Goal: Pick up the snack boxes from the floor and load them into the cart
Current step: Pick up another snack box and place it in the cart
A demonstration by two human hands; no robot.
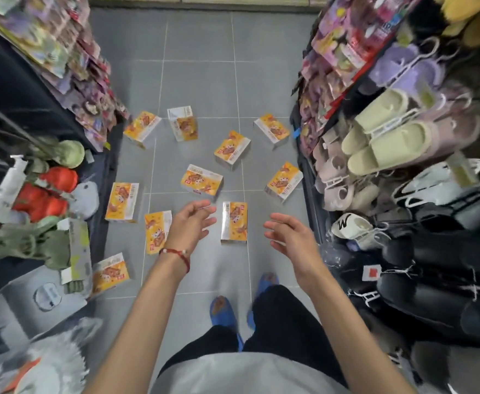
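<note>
I look down the aisle of a shop. The snack boxes (201,180) are all on the grey tile floor (204,66), ten of them as far as I can count. They lie scattered, each turned its own way and most of them flat on a wide face. Nothing is lined up, so I judge they were spilled there and not put down with care. I cannot find the cart with certainty in this view. A grey object (34,302) at the lower left is too blurred for me to name.

The left hand (191,223) and the right hand (287,234) are both stretched forward over the floor, with the palms turned towards each other. The fingers are loose and a little curved, and neither hand has anything in it. Between them in the picture lies the nearest box (234,221), its long side pointing away from me. I think the hands are kept apart like this so they can come down on the two sides of that box, which makes it the first one to take. They do not touch it.

A second box (158,231) lies just beside the left hand and is partly hidden behind it. Slippers (389,137) hang on the right, close to the aisle, and packets (62,52) hang on the left, so the passage is narrow. In my judgement the reach should go straight down, so that it does not brush the goods. The task looks to be at its very beginning.
</note>
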